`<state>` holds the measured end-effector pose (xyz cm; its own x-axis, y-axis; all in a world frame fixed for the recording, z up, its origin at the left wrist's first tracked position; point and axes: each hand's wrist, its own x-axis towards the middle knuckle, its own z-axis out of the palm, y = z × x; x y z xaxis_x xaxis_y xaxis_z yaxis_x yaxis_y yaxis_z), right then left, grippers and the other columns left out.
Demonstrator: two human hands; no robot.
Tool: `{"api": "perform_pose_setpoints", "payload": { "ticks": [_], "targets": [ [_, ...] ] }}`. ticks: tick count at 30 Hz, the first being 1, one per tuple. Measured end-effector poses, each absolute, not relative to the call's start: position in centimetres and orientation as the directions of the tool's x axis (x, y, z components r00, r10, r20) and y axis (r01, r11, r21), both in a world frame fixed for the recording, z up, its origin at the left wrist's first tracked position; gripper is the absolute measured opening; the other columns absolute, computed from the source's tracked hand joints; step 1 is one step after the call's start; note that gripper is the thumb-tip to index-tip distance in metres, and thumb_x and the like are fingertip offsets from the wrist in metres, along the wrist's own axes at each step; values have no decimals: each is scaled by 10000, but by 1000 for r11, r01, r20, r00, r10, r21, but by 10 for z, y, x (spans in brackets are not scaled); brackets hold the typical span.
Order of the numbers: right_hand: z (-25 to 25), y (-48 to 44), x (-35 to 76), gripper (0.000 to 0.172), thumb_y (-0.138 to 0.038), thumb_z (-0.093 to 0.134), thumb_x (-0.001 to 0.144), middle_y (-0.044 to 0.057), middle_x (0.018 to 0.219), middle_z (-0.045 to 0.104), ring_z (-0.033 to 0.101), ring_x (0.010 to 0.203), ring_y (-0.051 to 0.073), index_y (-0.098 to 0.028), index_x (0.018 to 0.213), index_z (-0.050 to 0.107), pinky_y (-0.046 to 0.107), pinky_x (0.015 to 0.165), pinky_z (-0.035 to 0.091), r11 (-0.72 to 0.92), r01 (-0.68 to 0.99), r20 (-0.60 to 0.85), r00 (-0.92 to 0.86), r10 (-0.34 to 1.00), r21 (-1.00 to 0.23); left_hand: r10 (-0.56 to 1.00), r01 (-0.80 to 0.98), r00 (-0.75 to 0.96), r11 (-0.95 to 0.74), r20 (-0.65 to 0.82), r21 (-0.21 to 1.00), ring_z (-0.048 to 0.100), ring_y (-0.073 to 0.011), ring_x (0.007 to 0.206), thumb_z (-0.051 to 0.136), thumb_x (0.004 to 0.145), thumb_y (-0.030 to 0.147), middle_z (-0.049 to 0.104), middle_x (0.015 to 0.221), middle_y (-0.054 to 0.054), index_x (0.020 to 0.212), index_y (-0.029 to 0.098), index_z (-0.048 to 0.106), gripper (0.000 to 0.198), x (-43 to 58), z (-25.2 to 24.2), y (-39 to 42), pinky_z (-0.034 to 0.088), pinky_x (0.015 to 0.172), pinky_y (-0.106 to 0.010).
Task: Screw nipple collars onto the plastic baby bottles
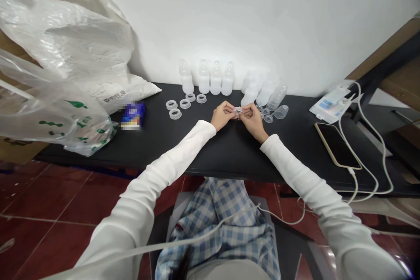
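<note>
My left hand and my right hand meet above the black table, both closed on one clear collar ring. Fingertips cover much of that ring, so whether a nipple sits in it is hidden. To the left lie several loose collar rings. Behind them, a row of capped white baby bottles stands upright along the wall. Just past my right hand are several white bottle bodies, some tilted. Small clear nipples and clear domed caps lie beside that hand.
Large plastic bags fill the left end of the black table, with a blue packet beside them. At the right lie a phone on a white cable and a pale package. Another cable crosses my lap.
</note>
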<state>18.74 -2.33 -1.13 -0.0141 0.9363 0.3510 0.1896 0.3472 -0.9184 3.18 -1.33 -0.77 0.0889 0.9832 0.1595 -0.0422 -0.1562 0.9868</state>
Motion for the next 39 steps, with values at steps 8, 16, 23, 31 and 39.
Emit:
{"api": "perform_pose_setpoints", "payload": {
  "ticks": [8, 16, 23, 31, 39],
  "targets": [
    [-12, -30, 180, 429, -568, 772, 747, -53, 689, 579, 590, 556, 121, -253, 870, 508, 292, 558, 539, 354, 174, 357, -17, 934, -919, 958, -46, 156, -238, 242, 970, 658, -95, 591, 780, 781, 230, 651, 653, 53, 803, 186, 544, 241, 31, -10, -12, 559, 624, -222],
    [-15, -18, 190, 426, -545, 769, 717, -32, 768, 616, 630, 591, 123, -248, 921, 542, 295, 596, 583, 305, 154, 315, 45, 948, -940, 962, -88, 134, -229, 239, 969, 681, -99, 766, 808, 716, 154, 705, 839, 2, 889, 172, 615, 260, 33, -18, -3, 545, 789, -240],
    [-16, -19, 189, 367, -501, 753, 758, -42, 743, 598, 596, 544, 109, -247, 933, 555, 275, 535, 541, 333, 204, 347, 34, 937, -921, 966, -20, 116, -231, 231, 973, 673, -100, 709, 778, 709, 115, 693, 760, 17, 845, 172, 621, 215, 30, -13, -6, 543, 741, -245],
    [-14, -21, 190, 348, -477, 759, 754, -50, 712, 563, 521, 514, 95, -245, 900, 545, 255, 469, 472, 321, 215, 336, 35, 941, -922, 959, -6, 150, -242, 240, 970, 673, -104, 644, 764, 741, 132, 662, 695, 34, 806, 175, 570, 209, 31, -8, -12, 537, 680, -240],
    [-9, -23, 190, 379, -523, 744, 760, -21, 807, 633, 568, 591, 107, -244, 966, 589, 275, 568, 519, 350, 206, 353, -20, 935, -914, 964, -128, 175, -182, 203, 975, 661, -88, 689, 752, 736, 99, 650, 775, 39, 859, 186, 546, 255, 31, -12, -4, 531, 741, -240]
  ]
}}
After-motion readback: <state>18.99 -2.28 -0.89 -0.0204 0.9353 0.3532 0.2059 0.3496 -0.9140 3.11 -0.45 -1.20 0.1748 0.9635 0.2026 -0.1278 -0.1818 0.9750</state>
